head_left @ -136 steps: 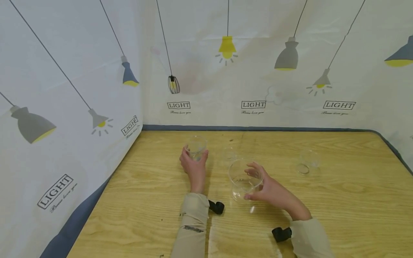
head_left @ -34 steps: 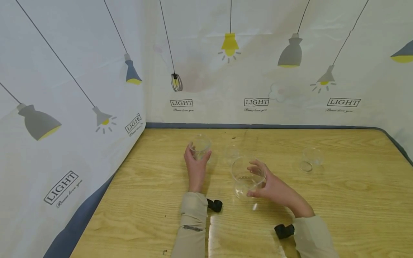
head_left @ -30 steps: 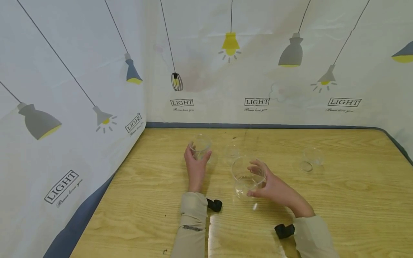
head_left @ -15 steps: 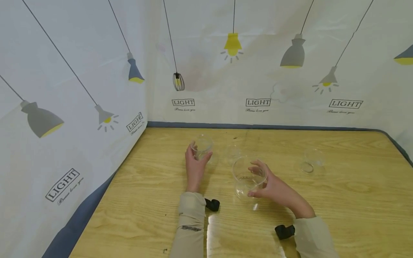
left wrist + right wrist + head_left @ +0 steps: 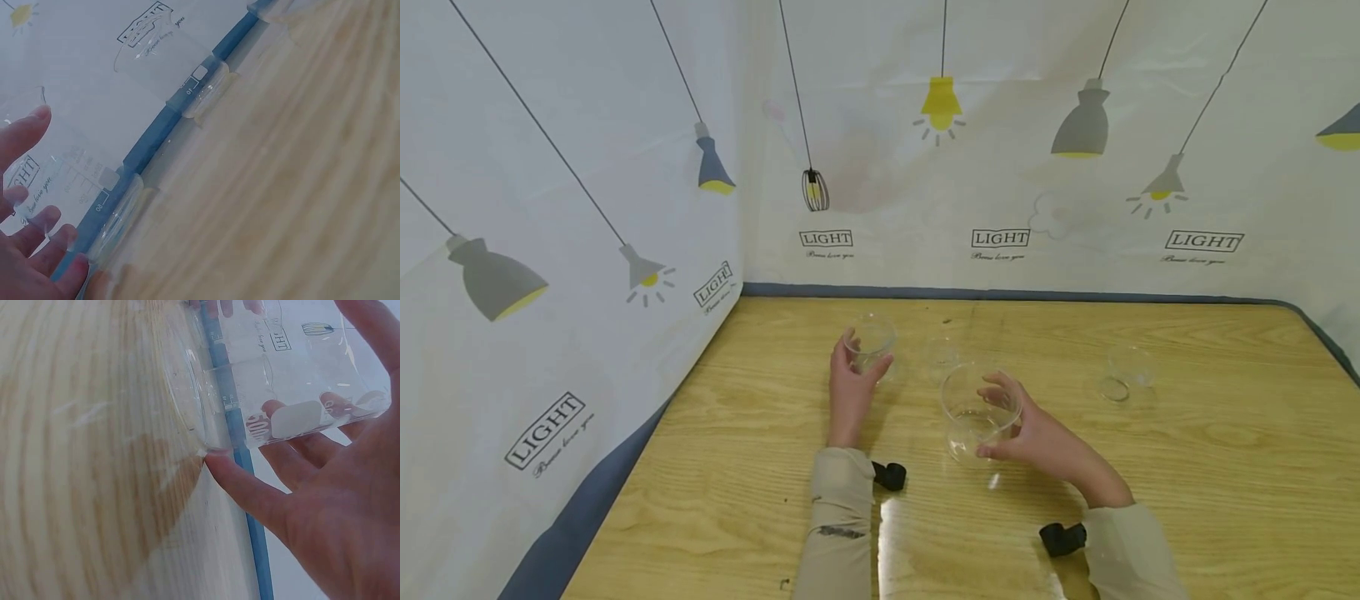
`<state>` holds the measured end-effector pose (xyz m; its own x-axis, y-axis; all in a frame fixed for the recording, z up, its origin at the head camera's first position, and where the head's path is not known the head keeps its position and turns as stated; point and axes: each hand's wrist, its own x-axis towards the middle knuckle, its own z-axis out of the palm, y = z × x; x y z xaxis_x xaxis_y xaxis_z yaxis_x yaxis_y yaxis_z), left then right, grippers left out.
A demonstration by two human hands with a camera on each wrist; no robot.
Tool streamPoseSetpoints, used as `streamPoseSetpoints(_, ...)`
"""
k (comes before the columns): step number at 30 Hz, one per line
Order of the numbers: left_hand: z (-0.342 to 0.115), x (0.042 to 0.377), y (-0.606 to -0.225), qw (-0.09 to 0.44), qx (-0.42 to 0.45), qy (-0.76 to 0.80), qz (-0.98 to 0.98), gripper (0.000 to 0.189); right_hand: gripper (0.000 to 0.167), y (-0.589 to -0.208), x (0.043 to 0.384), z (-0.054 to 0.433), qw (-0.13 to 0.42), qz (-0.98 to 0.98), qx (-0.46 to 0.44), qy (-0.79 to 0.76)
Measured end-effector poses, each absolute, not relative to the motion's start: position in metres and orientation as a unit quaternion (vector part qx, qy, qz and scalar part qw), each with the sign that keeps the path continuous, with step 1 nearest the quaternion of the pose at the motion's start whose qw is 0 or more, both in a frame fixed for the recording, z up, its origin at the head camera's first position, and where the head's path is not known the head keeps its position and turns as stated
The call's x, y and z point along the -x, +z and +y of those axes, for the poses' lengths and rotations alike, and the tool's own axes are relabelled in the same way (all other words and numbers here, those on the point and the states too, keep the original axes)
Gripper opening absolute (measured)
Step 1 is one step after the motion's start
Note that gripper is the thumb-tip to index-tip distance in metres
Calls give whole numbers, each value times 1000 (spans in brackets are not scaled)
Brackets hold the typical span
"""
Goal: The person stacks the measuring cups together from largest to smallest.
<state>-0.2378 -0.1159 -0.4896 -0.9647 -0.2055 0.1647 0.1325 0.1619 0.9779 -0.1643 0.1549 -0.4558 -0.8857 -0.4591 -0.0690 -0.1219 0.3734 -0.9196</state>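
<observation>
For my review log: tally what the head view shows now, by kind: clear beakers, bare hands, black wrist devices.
Clear beakers: 4
Bare hands: 2
Black wrist devices: 2
Total: 8

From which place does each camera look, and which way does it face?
Head: worn on the head, looking forward and down at the table; left grip, right grip and sleeves show.
Left wrist: worn there, facing across the table to the printed backdrop; left grip shows.
Right wrist: worn there, facing likewise; right grip shows, plus top-edge fingertips, owner unclear.
Shared: head and right wrist both show the large beaker.
</observation>
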Motion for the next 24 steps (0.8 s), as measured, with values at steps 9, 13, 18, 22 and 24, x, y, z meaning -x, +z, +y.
streamPoseSetpoints(9,-121,236,-487,102,-18,-638,-763,79,87,-456,164,155,157,814,181,-529)
streamPoseSetpoints(13,-123,235,-487,95,-17,-635,-767,78,87,-456,164,155,158,812,182,-532)
streamPoseSetpoints(18,-123,236,-488,92,-18,-635,-767,79,87,-456,164,155,158,811,182,-533)
streamPoseSetpoints(22,-123,233,-480,77,-18,-637,-767,81,88,-457,164,155,152,816,183,-527)
streamPoseSetpoints(24,-123,233,-479,68,-19,-644,-762,81,88,-457,164,155,150,817,183,-526)
